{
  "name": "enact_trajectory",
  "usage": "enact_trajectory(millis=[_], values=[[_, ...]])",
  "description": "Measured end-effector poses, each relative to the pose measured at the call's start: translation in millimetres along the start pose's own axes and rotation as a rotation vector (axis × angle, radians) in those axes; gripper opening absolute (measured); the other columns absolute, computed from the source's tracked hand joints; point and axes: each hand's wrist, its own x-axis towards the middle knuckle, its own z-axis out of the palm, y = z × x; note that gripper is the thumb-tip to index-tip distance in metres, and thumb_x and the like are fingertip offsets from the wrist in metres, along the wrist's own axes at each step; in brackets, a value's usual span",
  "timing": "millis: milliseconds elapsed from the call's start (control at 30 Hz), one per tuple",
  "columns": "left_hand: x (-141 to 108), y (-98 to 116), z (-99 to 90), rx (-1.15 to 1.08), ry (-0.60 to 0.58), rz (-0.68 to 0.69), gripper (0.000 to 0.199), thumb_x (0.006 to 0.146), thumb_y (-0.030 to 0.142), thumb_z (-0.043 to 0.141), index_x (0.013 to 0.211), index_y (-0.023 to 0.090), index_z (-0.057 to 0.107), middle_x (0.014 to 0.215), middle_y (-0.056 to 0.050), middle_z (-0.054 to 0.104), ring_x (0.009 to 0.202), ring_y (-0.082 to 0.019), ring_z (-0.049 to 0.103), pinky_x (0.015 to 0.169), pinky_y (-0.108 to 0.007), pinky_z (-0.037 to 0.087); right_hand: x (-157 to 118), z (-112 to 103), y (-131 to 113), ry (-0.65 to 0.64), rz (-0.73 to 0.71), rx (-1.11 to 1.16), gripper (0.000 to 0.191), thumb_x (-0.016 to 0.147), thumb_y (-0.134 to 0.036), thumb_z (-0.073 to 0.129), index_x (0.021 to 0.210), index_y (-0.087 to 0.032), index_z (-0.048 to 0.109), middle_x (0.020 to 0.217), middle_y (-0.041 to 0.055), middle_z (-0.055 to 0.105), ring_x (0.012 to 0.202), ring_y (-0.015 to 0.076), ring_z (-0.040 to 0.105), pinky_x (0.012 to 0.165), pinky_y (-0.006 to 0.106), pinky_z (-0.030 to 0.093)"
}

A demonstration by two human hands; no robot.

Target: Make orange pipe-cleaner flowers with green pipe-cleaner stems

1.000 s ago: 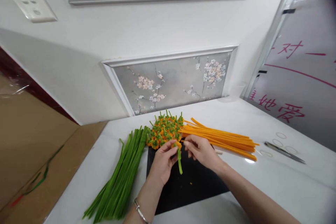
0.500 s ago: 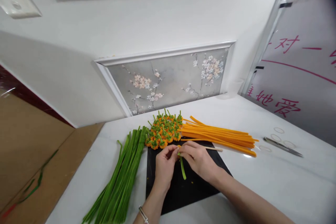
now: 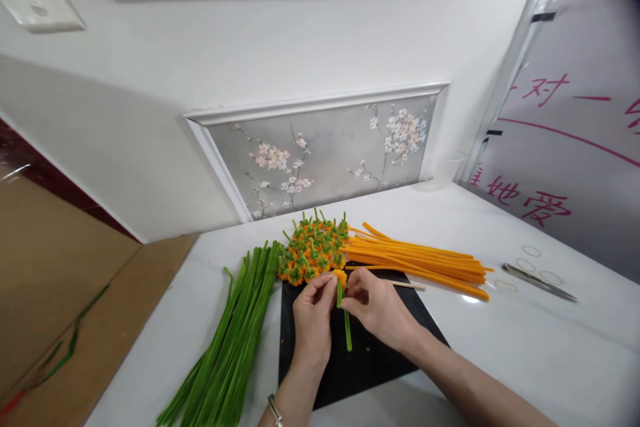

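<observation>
Between the tips of my left hand [image 3: 314,320], thumb and index pinch a small orange chenille flower [image 3: 341,276]. A green pipe cleaner [image 3: 348,335] hangs down from it toward me, with a shorter green piece beside it near the bloom. Just to the right is my right hand [image 3: 383,307], its index finger and thumb apart; the thumb tip is close to the green stem, and I cannot tell whether it touches. Both hands are over a black mat [image 3: 360,373]. Right behind lies a cluster of orange flowers with green stems [image 3: 315,247].
Green pipe cleaners [image 3: 233,340] lie in a bundle at the left, orange ones [image 3: 420,260] at the right. A thin wooden stick [image 3: 407,285] rests on the mat's edge. Scissors [image 3: 540,281] and several clear rings [image 3: 531,251] lie farther right. Cardboard [image 3: 75,293] stands at left.
The orange flower has come into view at my left fingertips, with the green stem below it. My right fingers have spread apart from their earlier pinch.
</observation>
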Motion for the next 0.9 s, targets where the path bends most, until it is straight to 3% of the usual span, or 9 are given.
enact_trajectory(millis=[133,267,433,533,767,900], values=[[1,-3,-3.1,0.162,-0.069,0.097,0.016,0.070,0.027,0.074,0.080,0.015,0.073,0.086,-0.005,0.071,0.085,-0.017,0.063,0.081,-0.027,0.049,0,2,3,0.011,-0.054,-0.043,0.014,0.075,-0.007,0.053,0.081,-0.020,0.049,0.066,-0.0032,0.060,0.058,0.0122,0.057,0.057,0.022,0.042],[2,-4,-6.3,0.314,-0.133,0.216,0.011,0.074,0.027,0.069,0.079,0.017,0.073,0.091,-0.005,0.070,0.090,-0.019,0.063,0.084,-0.030,0.049,1,-3,8,0.102,-0.198,-0.282,0.013,0.083,-0.009,0.048,0.085,-0.018,0.056,0.075,0.0023,0.061,0.067,0.0150,0.059,0.063,0.025,0.045],[2,-5,-7.7,0.303,-0.159,0.172,0.014,0.074,0.028,0.069,0.081,0.017,0.073,0.092,-0.006,0.071,0.086,-0.019,0.064,0.080,-0.029,0.050,-1,-9,9,0.073,-0.358,-0.508,0.022,0.091,-0.011,0.043,0.093,-0.019,0.062,0.085,0.0061,0.062,0.075,0.0165,0.060,0.070,0.026,0.047],[0,-6,-6.7,0.287,-0.163,0.127,0.015,0.074,0.029,0.070,0.081,0.016,0.073,0.089,-0.006,0.072,0.084,-0.019,0.064,0.077,-0.028,0.051,0,-12,9,0.045,-0.334,-0.547,0.019,0.091,-0.013,0.045,0.091,-0.020,0.063,0.085,0.0057,0.063,0.077,0.0172,0.061,0.071,0.026,0.047],[-2,-9,-4.6,0.267,-0.113,0.135,0.016,0.073,0.029,0.071,0.083,0.016,0.074,0.085,-0.005,0.072,0.080,-0.017,0.064,0.073,-0.024,0.050,-1,-7,4,-0.010,-0.191,-0.316,0.014,0.081,-0.005,0.054,0.084,-0.019,0.056,0.076,0.0013,0.064,0.067,0.0151,0.061,0.062,0.023,0.044],[-2,-10,-3.6,0.171,-0.049,0.060,0.020,0.070,0.030,0.074,0.084,0.016,0.074,0.083,-0.004,0.073,0.076,-0.015,0.063,0.070,-0.022,0.050,-1,-7,4,-0.023,-0.179,-0.274,0.014,0.085,-0.007,0.050,0.082,-0.018,0.057,0.072,0.0010,0.064,0.064,0.0144,0.061,0.060,0.022,0.043]])
